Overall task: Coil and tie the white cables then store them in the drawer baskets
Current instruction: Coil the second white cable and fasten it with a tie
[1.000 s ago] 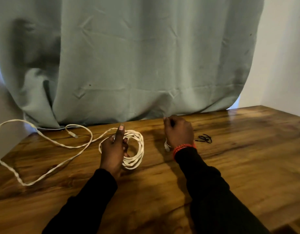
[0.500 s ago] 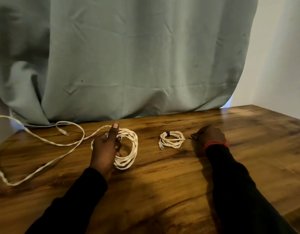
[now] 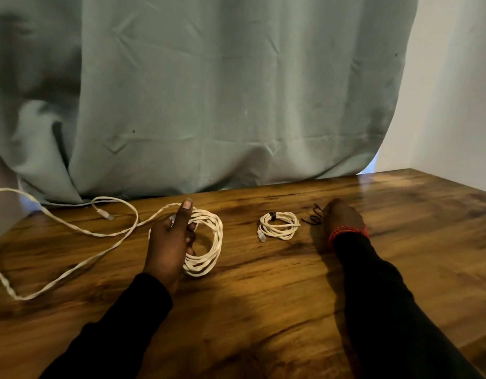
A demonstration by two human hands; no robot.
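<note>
Hanging across the upper frame, a grey-green curtain [image 3: 209,91] was seen behind a wooden desk [image 3: 291,310] that filled the lower half. At left of centre a large white cable [image 3: 206,242] was held partly coiled, its loops gathered in the left hand [image 3: 168,242], fingers closed round the bundle and thumb raised, apparently so that the turns would not spring apart; its loose tail [image 3: 72,258] was trailed off toward the left edge, uncoiled. At centre a small coiled cable [image 3: 278,225], bound with a dark tie, was lain flat on the desk, free of both hands. Just to its right the right hand [image 3: 343,220] was laid by the black ties [image 3: 314,216], probably to fetch one; its grip could not be told. No drawer baskets were shown.
</note>
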